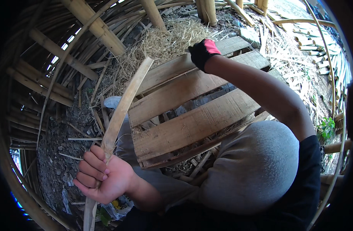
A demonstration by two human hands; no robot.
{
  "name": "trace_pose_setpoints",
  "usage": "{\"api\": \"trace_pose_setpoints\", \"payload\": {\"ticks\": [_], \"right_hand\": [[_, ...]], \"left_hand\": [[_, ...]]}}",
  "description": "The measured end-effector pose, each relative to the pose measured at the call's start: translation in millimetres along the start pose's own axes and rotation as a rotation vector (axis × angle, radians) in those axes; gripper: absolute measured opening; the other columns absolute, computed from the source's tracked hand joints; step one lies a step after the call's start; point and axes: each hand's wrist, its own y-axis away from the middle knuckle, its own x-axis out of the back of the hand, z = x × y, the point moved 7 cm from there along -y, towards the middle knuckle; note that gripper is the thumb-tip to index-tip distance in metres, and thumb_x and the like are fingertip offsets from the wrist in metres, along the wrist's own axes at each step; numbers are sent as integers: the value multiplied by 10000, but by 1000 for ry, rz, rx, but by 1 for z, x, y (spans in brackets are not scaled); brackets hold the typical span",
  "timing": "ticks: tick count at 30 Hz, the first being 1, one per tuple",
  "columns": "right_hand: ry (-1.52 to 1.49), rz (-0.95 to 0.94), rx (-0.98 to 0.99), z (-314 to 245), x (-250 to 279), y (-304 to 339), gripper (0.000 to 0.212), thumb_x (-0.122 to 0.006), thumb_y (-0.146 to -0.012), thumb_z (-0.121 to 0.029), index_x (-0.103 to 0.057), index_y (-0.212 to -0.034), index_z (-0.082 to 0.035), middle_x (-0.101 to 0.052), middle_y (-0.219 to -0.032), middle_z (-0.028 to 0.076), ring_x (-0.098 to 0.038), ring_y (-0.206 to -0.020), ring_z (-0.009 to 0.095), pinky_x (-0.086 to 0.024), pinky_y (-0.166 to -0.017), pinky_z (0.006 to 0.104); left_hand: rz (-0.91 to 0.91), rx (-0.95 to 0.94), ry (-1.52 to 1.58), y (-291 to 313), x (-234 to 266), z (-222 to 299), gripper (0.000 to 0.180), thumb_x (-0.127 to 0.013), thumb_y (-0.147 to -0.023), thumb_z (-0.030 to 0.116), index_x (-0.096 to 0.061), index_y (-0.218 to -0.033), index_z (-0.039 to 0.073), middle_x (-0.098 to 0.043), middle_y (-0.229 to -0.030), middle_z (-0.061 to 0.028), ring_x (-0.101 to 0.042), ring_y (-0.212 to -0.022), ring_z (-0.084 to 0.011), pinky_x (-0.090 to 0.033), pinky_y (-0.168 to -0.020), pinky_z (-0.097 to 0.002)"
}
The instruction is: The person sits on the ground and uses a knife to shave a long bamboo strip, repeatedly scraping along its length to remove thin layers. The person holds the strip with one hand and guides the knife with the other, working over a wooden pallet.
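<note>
My left hand (101, 175) is bare and closed around a long flat bamboo strip (124, 102) that runs from the lower left up toward the straw. My right hand (204, 51) wears a black and red glove and is stretched out over the far edge of a wooden pallet (192, 123), its fingers curled; whether it grips anything is hidden. My knee in grey trousers (257, 165) fills the lower right, beside the pallet's near edge.
A heap of dry straw (165, 42) lies beyond the pallet. Thick bamboo poles (95, 27) and thin bent strips curve around the left side. Split bamboo pieces (311, 42) litter the ground at upper right. Dark stony soil (65, 150) lies at left.
</note>
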Motion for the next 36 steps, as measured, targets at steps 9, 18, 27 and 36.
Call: {"api": "trace_pose_setpoints", "payload": {"ticks": [9, 18, 27, 36], "right_hand": [[-268, 52, 602, -35, 60, 102, 537, -491, -930, -78, -436, -1464, -61, -609, -870, 151, -667, -722, 300, -553, -598, 426], [312, -347, -95, 129, 12, 125, 486, -529, -963, -131, -483, -1446, -142, -678, -875, 103, -694, -749, 247, -558, -648, 384], [74, -91, 365, 41, 42, 102, 478, -460, -991, -159, -451, -1469, -137, -656, -1019, 154, -690, -882, 299, -555, -737, 433], [-5, -57, -4, 155, 10, 39, 404, -555, -964, -212, -544, -1348, -89, -699, -950, 166, -699, -848, 359, -556, -695, 461]], "left_hand": [[31, 49, -15, 5, 21, 3, 474, -319, -1045, 271, -276, -579, 199, -260, -557, 42, -246, -521, -101, -233, -576, -289], [1, 131, 16, 15, 38, -6, 487, -288, -1061, 290, -259, -584, 194, -251, -551, 39, -238, -519, -108, -227, -578, -293], [-76, 270, 73, 42, 17, -36, 519, -266, -1076, 311, -240, -573, 185, -229, -540, 36, -209, -512, -116, -217, -574, -308], [-191, 254, 62, 60, 10, -49, 519, -317, -1053, 281, -241, -551, 172, -232, -513, 36, -193, -465, -114, -208, -530, -315]]}}
